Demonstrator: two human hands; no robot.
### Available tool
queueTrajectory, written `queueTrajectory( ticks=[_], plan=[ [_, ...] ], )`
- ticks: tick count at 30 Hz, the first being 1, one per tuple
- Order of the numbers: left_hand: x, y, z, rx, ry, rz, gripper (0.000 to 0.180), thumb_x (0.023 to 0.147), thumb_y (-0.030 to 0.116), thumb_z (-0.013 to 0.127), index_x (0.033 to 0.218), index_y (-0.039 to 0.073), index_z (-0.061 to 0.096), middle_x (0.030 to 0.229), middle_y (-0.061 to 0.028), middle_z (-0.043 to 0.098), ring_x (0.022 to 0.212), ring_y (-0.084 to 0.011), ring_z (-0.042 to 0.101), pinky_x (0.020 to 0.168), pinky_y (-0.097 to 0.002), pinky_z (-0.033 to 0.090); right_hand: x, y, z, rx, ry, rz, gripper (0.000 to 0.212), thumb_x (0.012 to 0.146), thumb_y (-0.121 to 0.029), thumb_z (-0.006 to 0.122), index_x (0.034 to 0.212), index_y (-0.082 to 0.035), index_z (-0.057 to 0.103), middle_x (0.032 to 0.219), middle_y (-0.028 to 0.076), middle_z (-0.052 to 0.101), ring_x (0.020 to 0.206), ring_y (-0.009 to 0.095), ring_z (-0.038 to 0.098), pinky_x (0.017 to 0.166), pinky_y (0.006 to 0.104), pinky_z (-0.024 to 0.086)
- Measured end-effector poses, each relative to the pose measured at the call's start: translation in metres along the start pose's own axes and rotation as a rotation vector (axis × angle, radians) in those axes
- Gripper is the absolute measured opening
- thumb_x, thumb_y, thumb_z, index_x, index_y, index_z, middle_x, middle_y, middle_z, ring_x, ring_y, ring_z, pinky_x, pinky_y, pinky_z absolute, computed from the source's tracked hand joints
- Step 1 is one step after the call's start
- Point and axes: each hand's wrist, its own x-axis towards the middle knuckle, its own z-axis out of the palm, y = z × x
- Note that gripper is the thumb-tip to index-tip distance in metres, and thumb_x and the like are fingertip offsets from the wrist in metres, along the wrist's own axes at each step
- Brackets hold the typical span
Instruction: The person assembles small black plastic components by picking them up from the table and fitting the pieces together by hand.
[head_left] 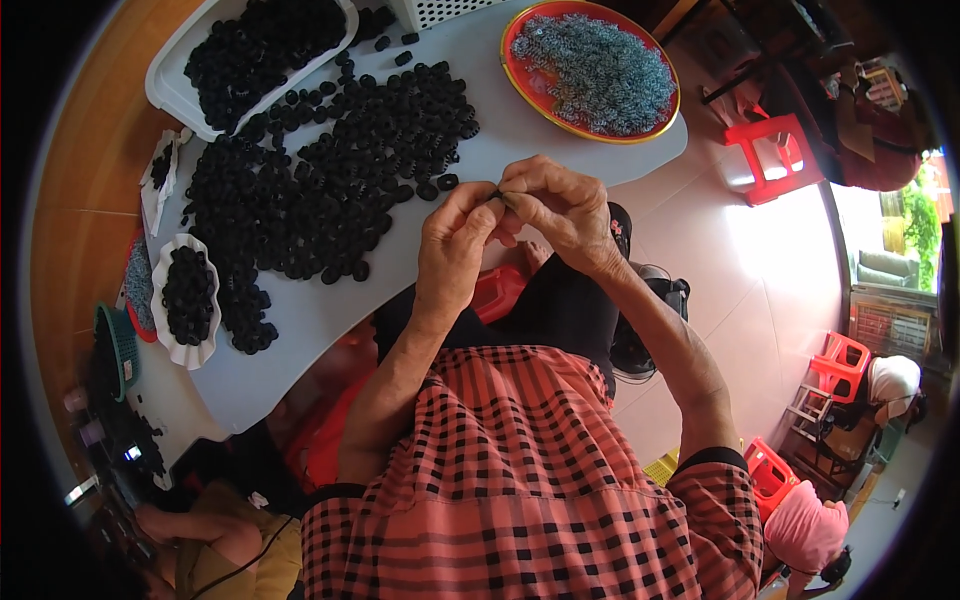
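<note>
My left hand [452,245] and my right hand [565,212] meet at the fingertips just past the table's near edge. Both pinch one small dark part [497,195], mostly covered by fingers, so its exact kind is hidden. Beyond and to the left, a wide heap of small black round plastic parts [330,175] spreads over the pale table [300,320]. A red dish [514,86] with a gold rim, filled with small silvery metal pieces [600,75] resembling springs, stands at the far right of the table.
A white tray [166,80] of black parts sits at the far left. Nearer are a white scalloped dish [166,300] with more parts and a green basket [118,350]. Red stools [765,160] and other people [805,525] are to the right; another person's legs [215,530] show at lower left.
</note>
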Motion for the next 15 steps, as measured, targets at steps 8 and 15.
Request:
queueTrajectory(
  ticks=[8, 15],
  plan=[
    [-0.026, 0.015, -0.015, 0.231, 0.055, -0.013, 0.018, 0.093, 0.013, 0.054, 0.103, -0.002, 0.059, 0.081, -0.0065, 0.066, 0.068, -0.0081, 0.058, 0.068, -0.0218, 0.049, 0.008, -0.007, -0.012, -0.288, 0.165, 0.107, 0.007, 0.083, -0.001, 0.064, 0.09, 0.0, 0.065, 0.08, 0.003, 0.066, 0.076, 0.006, 0.06, 0.07, 0.022, 0.049],
    [-0.031, 0.014, -0.023, 0.185, 0.117, 0.006, 0.019, 0.093, 0.014, 0.054, 0.103, -0.001, 0.059, 0.082, -0.0069, 0.066, 0.069, -0.0089, 0.058, 0.07, -0.0231, 0.05, 0.037, -0.008, -0.006, -0.493, -0.102, -0.038, 0.012, 0.081, 0.0, 0.063, 0.093, 0.001, 0.066, 0.082, 0.007, 0.065, 0.069, 0.014, 0.06, 0.064, 0.028, 0.049]
  ],
)
